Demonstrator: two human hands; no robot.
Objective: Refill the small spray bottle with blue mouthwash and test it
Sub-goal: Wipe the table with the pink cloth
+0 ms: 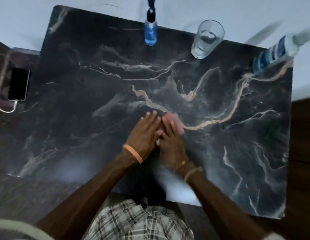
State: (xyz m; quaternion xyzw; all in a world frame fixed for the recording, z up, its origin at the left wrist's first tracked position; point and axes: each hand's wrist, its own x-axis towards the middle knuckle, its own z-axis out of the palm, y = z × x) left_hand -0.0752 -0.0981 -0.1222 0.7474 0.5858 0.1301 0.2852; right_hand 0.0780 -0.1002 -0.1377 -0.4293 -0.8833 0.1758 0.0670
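The small spray bottle (151, 30), holding blue liquid under a dark spray head, stands at the far edge of the black marble table (98, 87). A large mouthwash bottle (275, 54) with a blue and white label stands at the far right corner. Between them is a clear glass (207, 39). My left hand (144, 134) and my right hand (171, 141) lie together over the table's middle, fingers straight and overlapping, holding nothing. Both hands are blurred, and they are far from the bottles.
A black phone (18, 84) with a white cable lies on a dark surface left of the table. White floor shows beyond the far edge. My checked shorts (137, 222) are at the near edge.
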